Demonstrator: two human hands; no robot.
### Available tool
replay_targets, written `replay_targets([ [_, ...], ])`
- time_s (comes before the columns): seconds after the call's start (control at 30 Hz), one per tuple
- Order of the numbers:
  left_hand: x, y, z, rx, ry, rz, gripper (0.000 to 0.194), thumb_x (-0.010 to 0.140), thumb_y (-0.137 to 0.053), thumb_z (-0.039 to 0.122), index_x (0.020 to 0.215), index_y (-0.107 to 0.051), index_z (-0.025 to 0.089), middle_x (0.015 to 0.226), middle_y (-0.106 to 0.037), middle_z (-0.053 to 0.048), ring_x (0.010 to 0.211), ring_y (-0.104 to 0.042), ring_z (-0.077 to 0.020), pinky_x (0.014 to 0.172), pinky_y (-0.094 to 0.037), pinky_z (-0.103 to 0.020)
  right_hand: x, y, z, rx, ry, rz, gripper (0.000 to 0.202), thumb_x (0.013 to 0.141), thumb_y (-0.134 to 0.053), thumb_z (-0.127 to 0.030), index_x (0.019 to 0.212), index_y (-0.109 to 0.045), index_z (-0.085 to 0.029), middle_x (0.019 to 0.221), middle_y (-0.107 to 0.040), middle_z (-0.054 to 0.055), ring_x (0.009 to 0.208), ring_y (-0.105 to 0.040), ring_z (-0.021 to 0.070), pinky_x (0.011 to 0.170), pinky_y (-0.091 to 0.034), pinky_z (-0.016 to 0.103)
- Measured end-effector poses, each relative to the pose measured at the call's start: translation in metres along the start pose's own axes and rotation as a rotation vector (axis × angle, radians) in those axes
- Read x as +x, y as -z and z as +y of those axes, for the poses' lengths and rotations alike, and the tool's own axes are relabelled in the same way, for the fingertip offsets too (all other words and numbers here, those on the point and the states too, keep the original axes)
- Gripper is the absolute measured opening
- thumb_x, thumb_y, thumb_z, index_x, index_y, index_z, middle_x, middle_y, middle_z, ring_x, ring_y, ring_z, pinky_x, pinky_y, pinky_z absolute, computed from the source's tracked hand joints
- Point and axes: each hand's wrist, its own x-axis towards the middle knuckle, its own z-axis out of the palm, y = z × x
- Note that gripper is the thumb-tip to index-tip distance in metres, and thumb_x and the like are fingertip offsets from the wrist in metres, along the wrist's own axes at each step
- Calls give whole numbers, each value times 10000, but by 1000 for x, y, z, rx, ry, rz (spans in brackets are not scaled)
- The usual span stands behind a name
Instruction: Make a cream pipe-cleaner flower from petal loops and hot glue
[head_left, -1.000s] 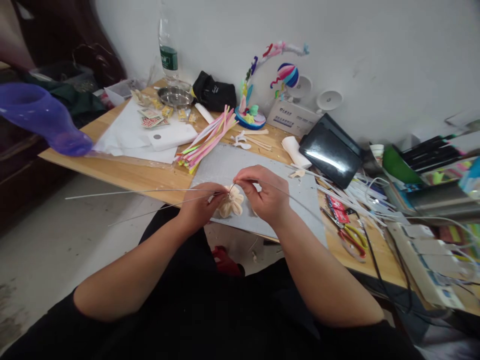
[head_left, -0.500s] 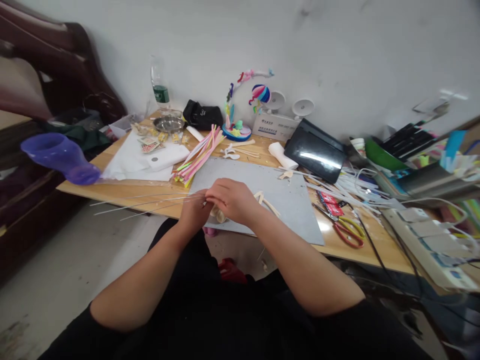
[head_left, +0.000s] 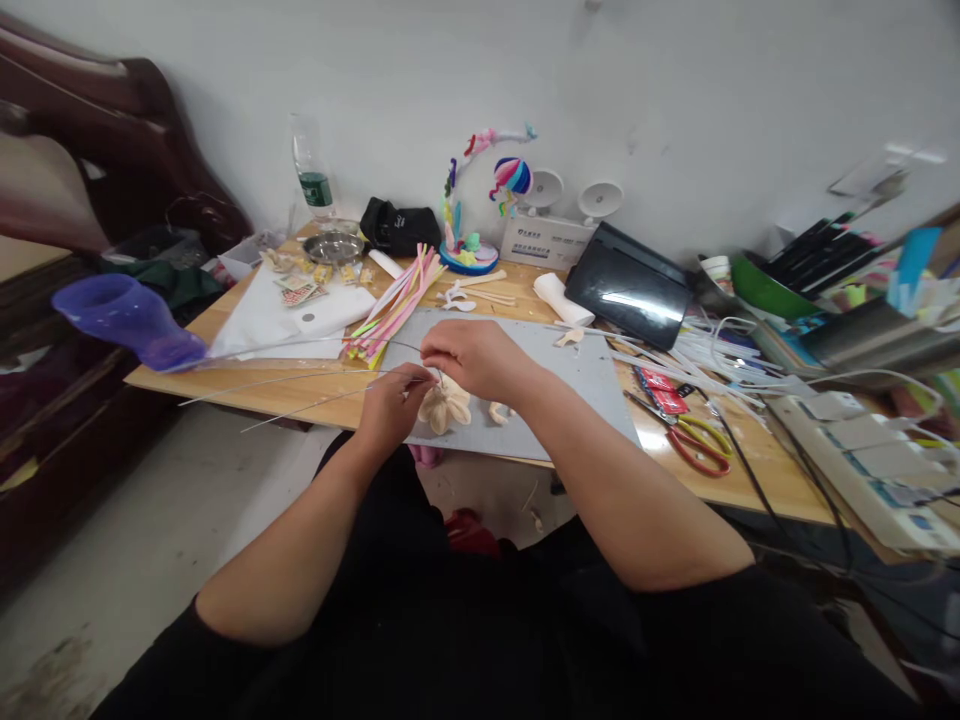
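A cream flower-like piece (head_left: 444, 404) shows just below my fingers, over the front part of the grey board (head_left: 592, 400). My left hand (head_left: 394, 402) is closed at the flower's left side, pinching thin wires (head_left: 289, 377) that stretch out to the left. My right hand (head_left: 469, 358) reaches in from above with fingers bent together on a wire close to the flower. The fingertips of both hands nearly meet. A small curled cream piece (head_left: 501, 412) lies on the board right of the flower.
Pink and yellow fuzzy strips (head_left: 397, 305) lie behind my left hand. Pliers (head_left: 694, 445), a power strip (head_left: 862, 470) and white strips (head_left: 697, 365) are at the right. A purple vase (head_left: 127, 315) stands left; a colourful ornament (head_left: 469, 258) is at the back.
My right hand has lifted slightly and turned, uncovering the cream flower. One wire now arcs up toward my right hand, apart from the others. The view has shifted a little.
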Motion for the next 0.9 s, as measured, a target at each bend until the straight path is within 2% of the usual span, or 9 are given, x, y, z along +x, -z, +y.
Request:
replay_targets([
  [0.1,0,-1,-1,-33,-6,5,120,797,-511,221,802,-627,191,821,-670,-25,759,-602,-156,726,-456,-271,4,4,1,-21,18,-8,112,828,-495,-174,776,-594,-183,800,-631,31,773,-543,154,686,-370,260],
  [0.33,-2,0,1,-32,5,8,119,800,-524,227,828,-633,186,827,-678,-26,738,-604,-147,702,-455,-257,1,-8,6,-20,23,6,120,833,-491,-166,802,-608,-164,812,-634,48,785,-563,158,690,-394,256],
  [0.6,1,1,0,-12,-26,20,131,806,-535,234,801,-649,168,795,-682,-44,739,-612,-164,686,-451,-267,-1,-17,7,-116,50,-79,124,857,-494,-207,839,-603,-150,853,-635,58,823,-562,165,679,-367,254],
  [0.9,0,-6,-4,50,-35,89,117,777,-569,182,818,-678,174,802,-703,-41,737,-628,-165,683,-458,-257,-4,-24,5,-49,-97,-33,118,852,-513,-223,787,-586,-157,798,-596,33,764,-532,140,651,-337,234],
])
